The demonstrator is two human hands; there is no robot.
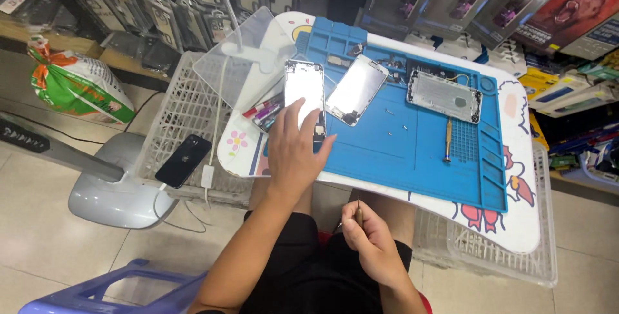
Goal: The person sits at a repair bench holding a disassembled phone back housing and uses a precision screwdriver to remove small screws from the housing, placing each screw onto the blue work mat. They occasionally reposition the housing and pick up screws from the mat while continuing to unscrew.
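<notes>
My left hand (295, 153) lies flat on the near left corner of a blue repair mat (400, 146), fingertips on the lower end of a phone display panel (304, 88). My right hand (369, 236) is below the table edge over my lap, closed around a small screwdriver (358, 213) pointing up. A second display panel (356, 89) lies tilted beside the first. An opened silver phone housing (443, 97) lies at the mat's far right. Another brass-handled screwdriver (447, 138) rests on the mat.
The mat sits on a small white table (516, 224) with cartoon prints, over white plastic crates (184, 114). A black phone (183, 160) charges on a crate at left. A clear lid (242, 56), markers (264, 111), a grey lamp base (116, 191), a blue stool (109, 291) and shelves of boxed goods surround.
</notes>
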